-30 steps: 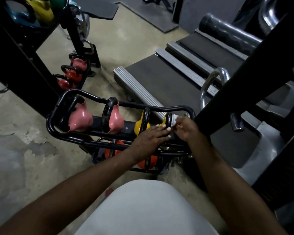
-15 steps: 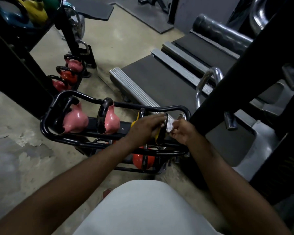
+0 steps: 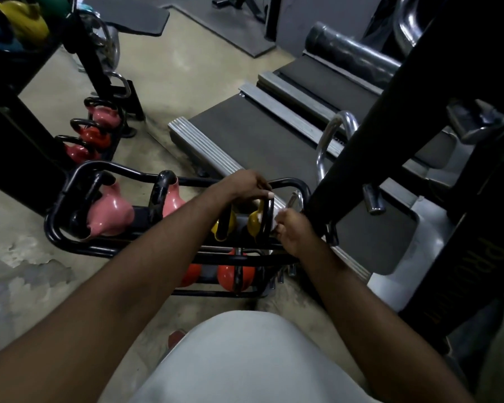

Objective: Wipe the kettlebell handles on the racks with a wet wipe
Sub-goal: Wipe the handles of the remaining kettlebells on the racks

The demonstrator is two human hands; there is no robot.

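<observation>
A low black tube rack (image 3: 70, 187) holds two pink kettlebells (image 3: 111, 212) on the left and two yellow ones on the right. Orange kettlebells (image 3: 234, 274) sit on the shelf below. My left hand (image 3: 246, 184) grips the top of the black handle (image 3: 267, 219) of the rightmost yellow kettlebell (image 3: 253, 222). My right hand (image 3: 293, 228) presses a white wet wipe (image 3: 275, 222) against the right side of that handle. The wipe is mostly hidden by my fingers.
A second rack (image 3: 111, 132) with pink and red kettlebells stands at the back left. A treadmill deck (image 3: 253, 135) lies behind the rack. A thick black post (image 3: 370, 146) rises at the right, close to my right hand. My light-coloured knee (image 3: 245, 359) fills the bottom.
My left hand lifted from the rack's front rail to the top of the yellow kettlebell's handle. My right hand with the wipe stayed on that handle's right side.
</observation>
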